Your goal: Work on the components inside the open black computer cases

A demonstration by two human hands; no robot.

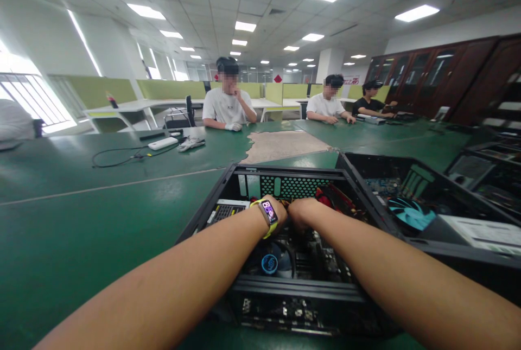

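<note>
Both my hands reach into an open black computer case (299, 286) lying in front of me. My left hand (278, 209), with a smartwatch (268, 212) on a yellow-green strap at the wrist, is curled near the far wall of the case. Right beside it, my right hand (302, 212) is bent downward with closed fingers. Whatever they pinch is hidden behind the hands. A round fan with a blue hub (269, 264) lies below my left wrist. The power supply (228, 210) sits at the case's left, and red and black parts (340, 201) are at its right.
A second open case with a turquoise fan (411, 213) stands against the right side, with more computer hardware (484, 168) beyond. On the green table (101, 220) lie a white power strip (163, 144), a cable and gloves (191, 144). Several people sit across the table.
</note>
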